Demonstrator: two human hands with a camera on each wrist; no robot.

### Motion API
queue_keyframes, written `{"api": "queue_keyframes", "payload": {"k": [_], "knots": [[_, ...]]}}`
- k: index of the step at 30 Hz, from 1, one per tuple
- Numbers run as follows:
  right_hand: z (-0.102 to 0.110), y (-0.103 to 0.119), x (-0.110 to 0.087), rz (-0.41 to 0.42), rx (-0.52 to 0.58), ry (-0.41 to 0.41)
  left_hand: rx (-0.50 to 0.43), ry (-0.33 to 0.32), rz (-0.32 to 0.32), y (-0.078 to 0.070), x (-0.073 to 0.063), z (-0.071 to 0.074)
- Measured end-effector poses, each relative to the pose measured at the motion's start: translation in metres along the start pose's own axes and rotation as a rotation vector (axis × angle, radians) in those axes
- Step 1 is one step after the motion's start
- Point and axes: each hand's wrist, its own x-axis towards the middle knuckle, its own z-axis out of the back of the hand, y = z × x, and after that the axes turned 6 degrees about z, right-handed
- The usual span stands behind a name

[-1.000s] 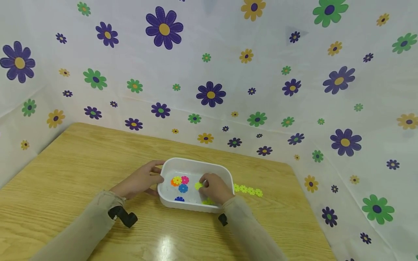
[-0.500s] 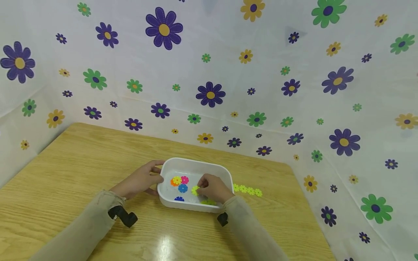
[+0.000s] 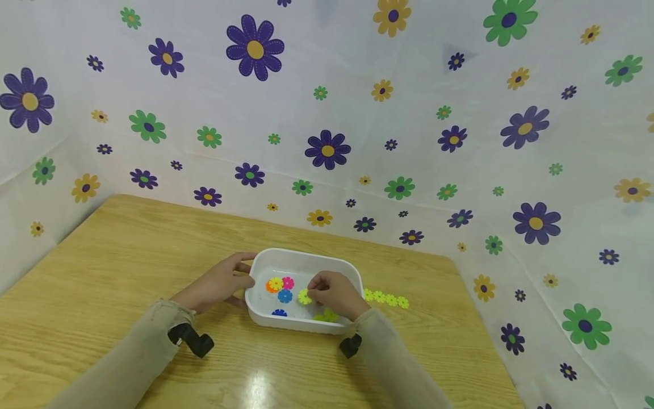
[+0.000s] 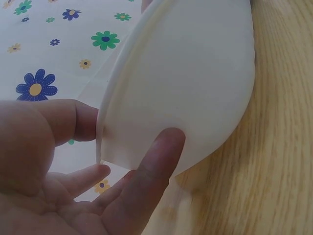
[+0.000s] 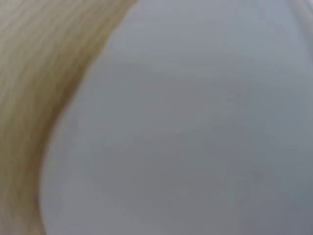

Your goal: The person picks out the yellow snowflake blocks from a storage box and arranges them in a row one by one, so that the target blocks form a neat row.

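Note:
At its left end, my left hand (image 3: 217, 284) holds a white plastic tub (image 3: 301, 324); the left wrist view shows fingertips on the rim and outer wall (image 4: 195, 78). My right hand (image 3: 334, 292) is inside the tub, thumb and fingers pinching a yellow flower-shaped disc (image 3: 304, 297). Left of it lie a yellow disc (image 3: 276, 283) over an orange disc (image 3: 270, 288), a pink disc (image 3: 288, 282), a blue disc (image 3: 285, 296) and a dark blue disc (image 3: 279, 312). Yellow-green discs (image 3: 328, 315) lie by the front wall. The right wrist view has only the blurred tub wall (image 5: 171, 122).
A row of joined yellow discs (image 3: 390, 300) lies on the wooden table (image 3: 168, 238), just right of the tub. White cloth with printed flowers (image 3: 286, 102) hangs behind the table and at both sides.
My right hand has shifted the pinched yellow disc slightly left and toward me inside the tub. My left hand stays on the tub's end. The head view has tilted slightly.

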Motion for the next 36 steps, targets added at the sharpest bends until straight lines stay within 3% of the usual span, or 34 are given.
{"api": "queue_keyframes", "payload": {"k": [7, 12, 24, 36], "knots": [[0.030, 0.004, -0.020, 0.084, 0.066, -0.068, 0.001, -0.006, 0.003, 0.001, 0.000, 0.000], [0.063, -0.015, -0.035, 0.085, 0.079, -0.150, 0.001, -0.002, 0.000, 0.001, 0.000, -0.001], [0.128, -0.090, -0.078, -0.058, 0.119, -0.309, 0.006, -0.003, -0.001, 0.006, 0.003, 0.000], [0.147, -0.150, -0.102, -0.211, 0.027, -0.376, -0.006, 0.009, -0.008, 0.007, 0.003, 0.001]]}}
